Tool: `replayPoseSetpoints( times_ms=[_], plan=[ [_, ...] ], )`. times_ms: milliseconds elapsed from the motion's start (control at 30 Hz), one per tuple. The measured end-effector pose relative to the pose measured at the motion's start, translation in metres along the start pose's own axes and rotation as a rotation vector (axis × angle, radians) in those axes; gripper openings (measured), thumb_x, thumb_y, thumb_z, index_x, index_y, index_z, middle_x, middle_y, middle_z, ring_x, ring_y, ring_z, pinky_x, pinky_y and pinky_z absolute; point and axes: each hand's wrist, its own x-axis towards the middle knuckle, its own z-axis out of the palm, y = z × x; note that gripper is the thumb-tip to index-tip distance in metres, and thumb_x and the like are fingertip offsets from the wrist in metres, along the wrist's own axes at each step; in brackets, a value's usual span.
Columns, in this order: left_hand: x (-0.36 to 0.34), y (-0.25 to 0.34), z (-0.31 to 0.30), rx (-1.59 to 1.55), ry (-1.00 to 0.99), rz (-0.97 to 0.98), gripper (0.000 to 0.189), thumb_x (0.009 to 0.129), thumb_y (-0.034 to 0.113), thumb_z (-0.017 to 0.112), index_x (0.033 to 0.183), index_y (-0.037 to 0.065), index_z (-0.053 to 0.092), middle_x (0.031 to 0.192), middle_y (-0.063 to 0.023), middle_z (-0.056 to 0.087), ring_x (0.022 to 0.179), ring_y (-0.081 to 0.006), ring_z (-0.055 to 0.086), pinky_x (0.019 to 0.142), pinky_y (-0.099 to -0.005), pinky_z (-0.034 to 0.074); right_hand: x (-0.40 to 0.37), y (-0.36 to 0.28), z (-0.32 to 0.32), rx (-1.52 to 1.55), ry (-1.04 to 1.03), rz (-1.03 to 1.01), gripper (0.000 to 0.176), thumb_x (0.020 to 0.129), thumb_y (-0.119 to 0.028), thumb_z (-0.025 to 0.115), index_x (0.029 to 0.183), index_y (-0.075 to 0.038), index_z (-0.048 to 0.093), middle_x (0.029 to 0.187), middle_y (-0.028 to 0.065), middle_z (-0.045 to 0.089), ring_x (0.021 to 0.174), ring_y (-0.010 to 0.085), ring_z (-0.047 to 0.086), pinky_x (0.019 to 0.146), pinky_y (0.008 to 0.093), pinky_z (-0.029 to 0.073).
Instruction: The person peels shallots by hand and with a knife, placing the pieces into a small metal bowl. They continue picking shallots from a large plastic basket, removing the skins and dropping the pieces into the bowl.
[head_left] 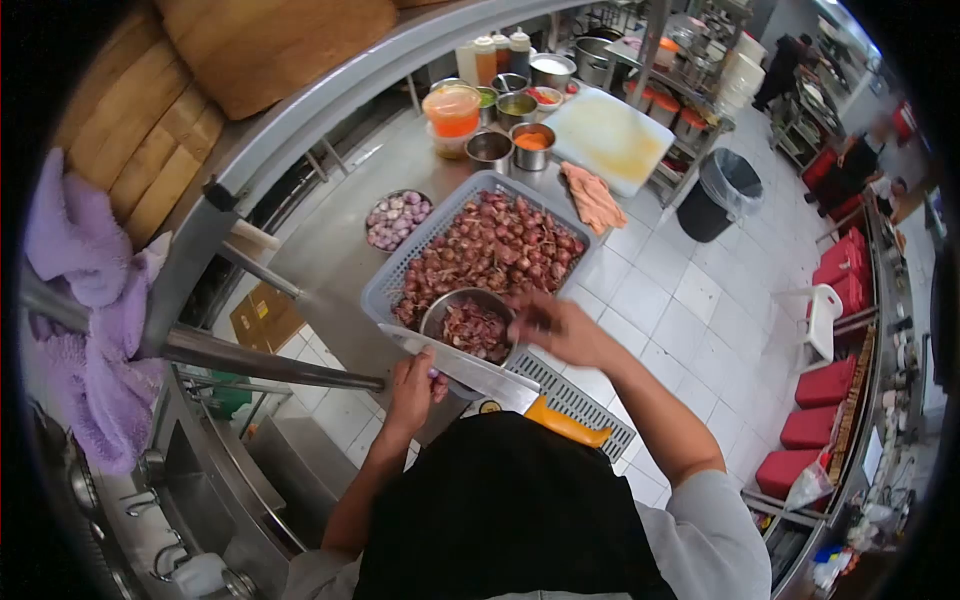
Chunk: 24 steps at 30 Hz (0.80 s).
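Note:
My left hand is closed around a small purple shallot, mostly hidden by the fingers, close to the knife's blade. My right hand is at the right rim of a steel bowl holding reddish shallot skins; its fingers are blurred. The bowl rests at the near end of a grey plastic basket full of unpeeled red shallots. A knife with a yellow-orange handle lies across the near side, its wide blade pointing left.
Peeled shallots fill a bowl left of the basket. Behind stand steel pots, an orange-filled tub, a white cutting board and an orange cloth. A metal rail runs at left; a black bin stands right.

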Motion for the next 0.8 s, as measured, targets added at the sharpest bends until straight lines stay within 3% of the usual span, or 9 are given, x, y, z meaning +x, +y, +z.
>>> replayPoseSetpoints(
  times_ms=[100,133,300,500,567,600,700,767,800],
  plan=[
    [0.006,0.007,0.009,0.024,-0.03,-0.018,0.039,0.1,0.032,0.05,0.075,0.001,0.054,0.062,-0.0048,0.052,0.048,-0.0111,0.046,0.044,-0.0257,0.037,-0.032,-0.011,0.022,-0.116,-0.109,-0.067,0.098,0.077,-0.044,0.079,0.145,0.008,0.031,0.112,0.0263,0.064,0.101,0.036,0.065,0.091,0.0384,0.05],
    [0.008,0.011,0.014,0.069,-0.047,-0.026,0.04,0.1,0.033,0.051,0.075,0.002,0.055,0.062,-0.0044,0.053,0.048,-0.0106,0.047,0.044,-0.0252,0.037,-0.037,-0.014,0.028,-0.182,-0.113,-0.057,0.105,0.075,-0.038,0.082,0.15,0.004,0.022,0.124,0.0245,0.06,0.116,0.0364,0.059,0.1,0.0397,0.046],
    [0.023,0.009,0.038,0.15,-0.146,-0.093,0.039,0.1,0.035,0.051,0.076,0.004,0.056,0.062,-0.0021,0.053,0.047,-0.0081,0.045,0.04,-0.0228,0.033,-0.045,-0.019,0.039,-0.283,-0.072,0.034,0.11,0.073,-0.035,0.083,0.152,0.002,0.015,0.13,0.028,0.054,0.116,0.0406,0.057,0.101,0.0413,0.045],
    [0.04,0.011,0.06,0.171,-0.217,-0.153,0.035,0.102,0.031,0.047,0.082,0.004,0.058,0.063,-0.0014,0.054,0.048,-0.0083,0.045,0.042,-0.0235,0.034,-0.054,-0.007,0.039,-0.205,0.104,0.198,0.09,0.076,-0.03,0.08,0.146,0.003,0.034,0.111,0.027,0.063,0.102,0.0378,0.064,0.09,0.0401,0.049],
    [0.046,0.009,0.068,0.168,-0.254,-0.142,0.036,0.102,0.032,0.047,0.082,0.004,0.058,0.063,-0.0013,0.052,0.049,-0.008,0.045,0.043,-0.0233,0.035,-0.056,0.0,0.039,-0.192,0.219,0.07,0.069,0.078,-0.023,0.079,0.134,0.003,0.05,0.1,0.0256,0.065,0.087,0.0369,0.066,0.077,0.0409,0.052],
    [0.049,0.01,0.071,0.174,-0.264,-0.145,0.036,0.102,0.032,0.047,0.082,0.004,0.058,0.063,-0.0013,0.052,0.049,-0.008,0.045,0.043,-0.0233,0.035,-0.058,-0.001,0.036,-0.19,0.229,0.075,0.069,0.078,-0.023,0.079,0.134,0.003,0.05,0.1,0.0256,0.065,0.087,0.0369,0.066,0.077,0.0409,0.052],
    [0.067,0.021,0.076,0.175,-0.393,-0.163,0.029,0.099,0.028,0.053,0.08,0.005,0.054,0.064,-0.0006,0.052,0.049,-0.0074,0.045,0.044,-0.0232,0.036,-0.063,-0.001,0.027,-0.1,0.26,0.137,0.059,0.079,-0.02,0.078,0.129,0.002,0.056,0.094,0.0204,0.066,0.078,0.0261,0.065,0.072,0.0356,0.051],
    [0.096,0.041,0.062,0.168,-0.557,0.015,0.02,0.096,0.023,0.054,0.087,0.005,0.055,0.069,-0.002,0.054,0.055,-0.0086,0.048,0.046,-0.0241,0.037,-0.073,0.01,0.023,0.111,0.266,0.31,0.055,0.082,-0.018,0.076,0.128,0.005,0.056,0.094,0.0121,0.066,0.079,0.0152,0.06,0.072,0.0295,0.049],
    [0.105,0.061,0.062,0.297,-0.394,0.09,0.014,0.094,0.019,0.053,0.092,0.005,0.055,0.07,-0.0037,0.053,0.058,-0.0123,0.05,0.049,-0.0273,0.041,-0.077,0.031,0.028,0.381,0.3,0.285,0.051,0.084,-0.015,0.074,0.126,0.007,0.056,0.096,0.005,0.064,0.084,0.0098,0.056,0.075,0.026,0.048]
  ],
)
